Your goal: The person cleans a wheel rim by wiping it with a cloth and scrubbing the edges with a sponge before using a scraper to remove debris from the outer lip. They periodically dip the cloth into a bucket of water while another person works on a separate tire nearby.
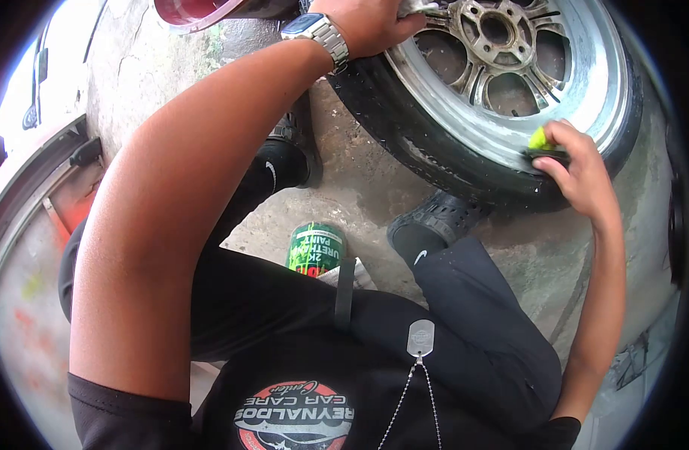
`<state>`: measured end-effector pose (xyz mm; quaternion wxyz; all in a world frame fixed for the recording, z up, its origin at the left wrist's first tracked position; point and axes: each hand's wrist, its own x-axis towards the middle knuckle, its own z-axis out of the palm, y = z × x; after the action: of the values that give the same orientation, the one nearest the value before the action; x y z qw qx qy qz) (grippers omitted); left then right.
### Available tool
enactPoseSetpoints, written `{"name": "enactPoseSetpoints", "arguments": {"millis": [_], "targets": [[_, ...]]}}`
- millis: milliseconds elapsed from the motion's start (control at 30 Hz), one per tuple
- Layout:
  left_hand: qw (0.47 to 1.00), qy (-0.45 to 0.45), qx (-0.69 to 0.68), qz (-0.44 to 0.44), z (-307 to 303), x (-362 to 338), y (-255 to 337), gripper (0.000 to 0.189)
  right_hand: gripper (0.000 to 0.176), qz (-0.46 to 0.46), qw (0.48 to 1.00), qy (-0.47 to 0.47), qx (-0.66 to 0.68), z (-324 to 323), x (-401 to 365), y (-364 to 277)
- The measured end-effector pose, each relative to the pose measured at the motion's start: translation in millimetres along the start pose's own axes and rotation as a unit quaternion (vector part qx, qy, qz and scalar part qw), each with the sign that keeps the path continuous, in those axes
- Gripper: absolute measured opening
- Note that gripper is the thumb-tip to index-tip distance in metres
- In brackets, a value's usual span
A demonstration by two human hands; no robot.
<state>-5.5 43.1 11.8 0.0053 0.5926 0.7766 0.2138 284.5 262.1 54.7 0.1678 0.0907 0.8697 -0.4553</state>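
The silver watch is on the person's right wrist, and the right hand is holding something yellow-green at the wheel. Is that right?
Not quite: the head view shows the silver watch on the wrist of the left hand. The rest is fine: the right hand is holding something yellow-green at the wheel.

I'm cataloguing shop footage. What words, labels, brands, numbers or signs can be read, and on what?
"REYNALDOS CAR CARE Center": shirt, upside down.
"2K URETHANE PAINT": can, upside down; other lettering unclear.
White swoosh signs: socks.
Tag, watch: too small to read.
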Motion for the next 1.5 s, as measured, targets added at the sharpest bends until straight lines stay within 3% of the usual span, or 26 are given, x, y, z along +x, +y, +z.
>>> {"name": "enactPoseSetpoints", "arguments": {"millis": [100,200,300,467,567,633,700,767,833,967,1000,1100,1133,1167,1233,1333,1433,1500], "targets": [[1.0,-0.002,0.008,-0.004,0.1,0.3,1.8,0.041,0.033,-0.003,0.998,-0.03,0.049,22.5,19.7,8.4],[1.0,-0.012,0.009,-0.005,-0.3,-0.2,0.6,0.041,0.031,-0.002,1.0,0.003,0.03,7.0,10.5,22.6],[1.0,-0.011,0.007,-0.007,1.0,1.7,-0.5,0.042,0.037,0.051,0.996,-0.052,-0.055,-20.3,-0.8,34.6],[1.0,-0.004,0.0,0.003,-0.3,-0.5,0.5,0.044,0.04,-0.011,0.999,0.03,0.034,49.6,31.6,-6.7],[1.0,-0.005,-0.002,-0.004,-1.7,-1.1,0.0,0.044,0.04,-0.051,0.997,-0.016,-0.047,17.7,26.1,11.7],[1.0,0.001,-0.005,-0.001,-0.7,-1.5,-1.5,0.044,0.037,0.028,0.995,-0.061,-0.075,-17.0,12.4,26.4],[1.0,0.007,0.006,0.0,1.7,-2.3,-3.3,0.045,0.037,0.039,0.994,-0.062,-0.079,-13.0,11.6,26.9],[1.0,0.007,0.002,0.002,4.5,-1.4,1.5,0.045,0.036,-0.048,0.999,-0.009,0.015,27.4,28.0,12.5],[1.0,0.003,-0.001,-0.003,1.1,-1.5,0.6,0.045,0.037,-0.021,0.998,0.013,0.05,47.3,38.5,-6.8],[1.0,-0.004,-0.009,-0.001,-2.2,-1.3,-1.6,0.046,0.039,0.027,0.996,-0.071,-0.048,-8.6,15.6,29.3],[1.0,0.002,-0.006,0.0,-1.5,-1.1,-1.1,0.045,0.039,0.031,0.996,-0.055,-0.069,-21.2,10.3,29.4],[1.0,0.003,0.004,0.007,1.4,-0.9,-1.8,0.045,0.037,-0.013,0.996,-0.07,-0.049,-2.0,21.4,21.7],[1.0,-0.011,-0.003,-0.001,-0.1,0.2,-0.2,0.045,0.036,-0.037,0.997,-0.031,0.067,30.6,31.9,8.2],[1.0,-0.01,0.0,0.003,0.7,2.9,1.2,0.045,0.037,-0.027,0.997,0.026,0.063,53.8,41.4,-1.9],[1.0,-0.014,0.016,0.0,-4.0,1.9,1.0,0.046,0.039,-0.013,0.996,0.047,0.074,59.7,47.6,-16.5],[1.0,-0.019,-0.01,0.002,-4.3,0.7,-1.4,0.047,0.038,0.011,0.997,-0.075,-0.017,6.1,28.7,16.7],[1.0,-0.017,-0.006,-0.002,-2.6,0.8,-1.9,0.047,0.039,0.015,0.996,-0.049,-0.078,-24.9,3.7,36.5],[1.0,-0.017,-0.003,-0.002,-2.0,-1.1,1.0,0.047,0.039,-0.006,0.998,-0.063,-0.02,0.5,16.0,23.7]]}}
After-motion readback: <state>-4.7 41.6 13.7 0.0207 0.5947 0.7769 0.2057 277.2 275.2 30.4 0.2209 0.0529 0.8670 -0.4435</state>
